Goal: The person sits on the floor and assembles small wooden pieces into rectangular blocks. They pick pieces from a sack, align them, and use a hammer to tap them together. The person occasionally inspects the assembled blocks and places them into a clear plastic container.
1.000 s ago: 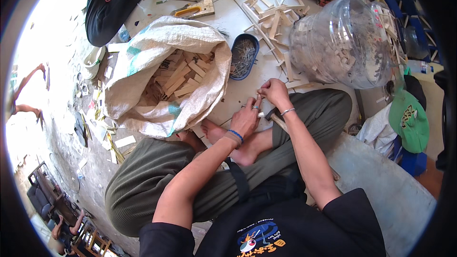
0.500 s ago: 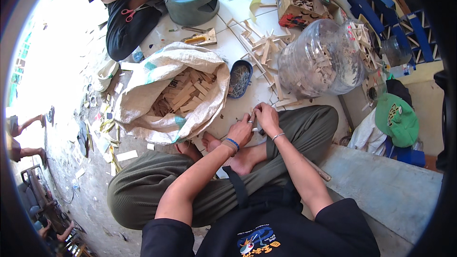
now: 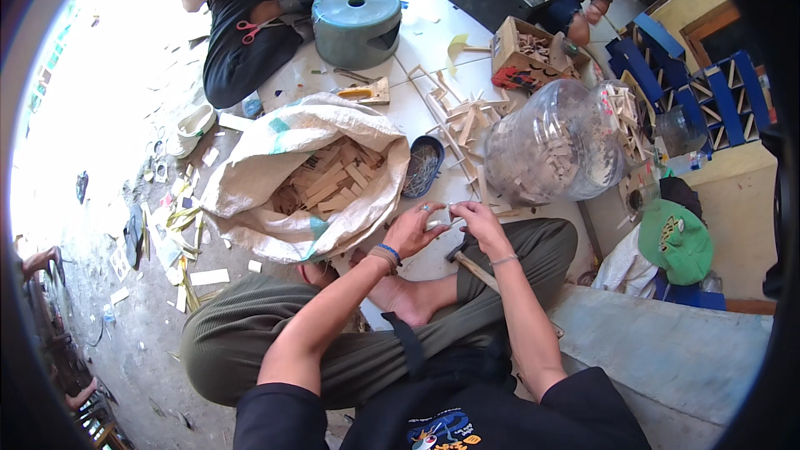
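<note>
Left hand: left hand (image 3: 414, 229) fingers curled onto a small pale wooden piece (image 3: 439, 218), gripping its left end; a ring shows on one finger, a blue band on the wrist.
Right hand: right hand (image 3: 482, 222) pinching the same piece from the right side, fingertips meeting the left hand's; whether a nail is also held cannot be told.
Piece position: held just above the white floor (image 3: 433, 29), in front of the person's crossed legs, between the sack and the clear jar.
Change: over the last second the hands have stayed joined on the piece with much the same grip; mostly the head has tipped up, so more of the far floor and the people sitting there now shows. Judged: a fitting or aligning step, still under way.
Hammer: hammer (image 3: 472, 264) lies unheld on the person's right leg, head just below the right hand.
Sack: white woven sack (image 3: 250, 192) open, filled with wood offcuts, just left of the hands.
Dish: blue dish (image 3: 423, 168) of small dark nails, beyond the hands, beside the sack's mouth.
Jar: large clear plastic jar (image 3: 557, 150) on its side, wood sticks inside, right of the dish.
Far edge: green bucket (image 3: 357, 22) upside down near another seated person.
</note>
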Action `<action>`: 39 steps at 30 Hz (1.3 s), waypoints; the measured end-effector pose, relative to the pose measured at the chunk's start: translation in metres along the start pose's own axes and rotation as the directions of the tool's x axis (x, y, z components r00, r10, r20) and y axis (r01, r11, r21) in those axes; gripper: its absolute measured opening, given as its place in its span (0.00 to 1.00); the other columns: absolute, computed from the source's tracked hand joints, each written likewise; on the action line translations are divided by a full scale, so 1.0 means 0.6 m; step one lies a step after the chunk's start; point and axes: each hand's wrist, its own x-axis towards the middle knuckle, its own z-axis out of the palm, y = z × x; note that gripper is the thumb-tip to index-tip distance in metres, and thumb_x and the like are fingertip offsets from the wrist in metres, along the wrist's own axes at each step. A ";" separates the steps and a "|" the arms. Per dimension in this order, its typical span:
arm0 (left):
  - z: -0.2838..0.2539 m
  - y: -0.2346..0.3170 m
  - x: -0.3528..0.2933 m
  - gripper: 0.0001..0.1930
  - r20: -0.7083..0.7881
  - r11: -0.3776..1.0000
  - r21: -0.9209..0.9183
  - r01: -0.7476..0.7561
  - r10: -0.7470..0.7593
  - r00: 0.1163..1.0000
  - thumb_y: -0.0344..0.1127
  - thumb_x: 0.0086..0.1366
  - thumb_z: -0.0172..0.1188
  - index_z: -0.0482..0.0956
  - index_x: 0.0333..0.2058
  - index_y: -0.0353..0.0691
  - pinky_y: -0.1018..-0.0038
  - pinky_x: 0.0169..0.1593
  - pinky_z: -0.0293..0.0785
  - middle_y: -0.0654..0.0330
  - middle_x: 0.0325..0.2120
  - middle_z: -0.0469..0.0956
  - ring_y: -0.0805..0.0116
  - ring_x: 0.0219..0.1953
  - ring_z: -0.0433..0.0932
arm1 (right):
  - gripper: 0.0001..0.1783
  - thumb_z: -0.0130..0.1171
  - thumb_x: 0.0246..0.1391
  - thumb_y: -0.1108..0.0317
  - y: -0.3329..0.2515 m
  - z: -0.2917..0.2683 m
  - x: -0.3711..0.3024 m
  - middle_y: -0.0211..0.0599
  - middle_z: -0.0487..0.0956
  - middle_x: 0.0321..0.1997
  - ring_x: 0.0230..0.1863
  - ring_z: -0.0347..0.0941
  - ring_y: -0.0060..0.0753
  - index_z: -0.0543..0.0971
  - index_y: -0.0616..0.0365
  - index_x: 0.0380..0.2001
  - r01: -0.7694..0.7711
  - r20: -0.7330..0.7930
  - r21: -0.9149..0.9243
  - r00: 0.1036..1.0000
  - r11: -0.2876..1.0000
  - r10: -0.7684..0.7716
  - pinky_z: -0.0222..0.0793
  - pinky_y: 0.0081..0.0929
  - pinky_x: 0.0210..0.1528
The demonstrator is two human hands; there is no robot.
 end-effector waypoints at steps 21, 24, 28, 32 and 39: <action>-0.152 0.323 0.102 0.22 0.105 0.850 0.124 -0.511 0.501 0.859 0.34 0.59 0.69 0.85 0.54 0.52 0.66 0.42 0.83 0.61 0.43 0.88 0.59 0.41 0.87 | 0.10 0.64 0.66 0.73 -0.216 -0.132 -0.328 0.30 0.84 0.44 0.45 0.78 0.15 0.82 0.67 0.46 0.363 -0.136 0.229 0.931 0.904 -0.339 0.74 0.16 0.51; -0.157 0.344 0.092 0.24 0.083 0.832 0.175 -0.526 0.520 0.850 0.33 0.58 0.66 0.84 0.55 0.53 0.67 0.42 0.84 0.62 0.45 0.87 0.60 0.41 0.87 | 0.09 0.64 0.66 0.74 -0.216 -0.128 -0.338 0.30 0.84 0.44 0.45 0.78 0.14 0.82 0.67 0.46 0.421 -0.173 0.246 0.905 0.873 -0.388 0.73 0.16 0.50; -0.166 0.354 0.092 0.22 0.080 0.813 0.208 -0.544 0.540 0.838 0.34 0.60 0.64 0.84 0.54 0.54 0.67 0.41 0.83 0.64 0.46 0.87 0.62 0.42 0.87 | 0.09 0.64 0.65 0.74 -0.216 -0.108 -0.345 0.29 0.83 0.43 0.44 0.77 0.14 0.81 0.67 0.46 0.532 -0.250 0.179 0.838 0.828 -0.485 0.74 0.15 0.49; -0.173 0.354 0.096 0.21 0.053 0.793 0.179 -0.582 0.583 0.811 0.35 0.59 0.64 0.84 0.53 0.54 0.68 0.40 0.83 0.64 0.44 0.88 0.62 0.39 0.88 | 0.10 0.63 0.65 0.74 -0.227 -0.113 -0.352 0.29 0.83 0.43 0.44 0.77 0.15 0.80 0.68 0.47 0.451 -0.178 0.290 0.892 0.844 -0.416 0.74 0.16 0.50; -0.185 0.358 0.096 0.20 0.039 0.805 0.176 -0.567 0.569 0.821 0.34 0.59 0.64 0.84 0.52 0.54 0.69 0.37 0.82 0.65 0.39 0.88 0.61 0.35 0.88 | 0.09 0.62 0.66 0.75 -0.234 -0.109 -0.350 0.28 0.82 0.42 0.44 0.77 0.13 0.80 0.67 0.46 0.478 -0.196 0.284 0.877 0.831 -0.438 0.73 0.15 0.49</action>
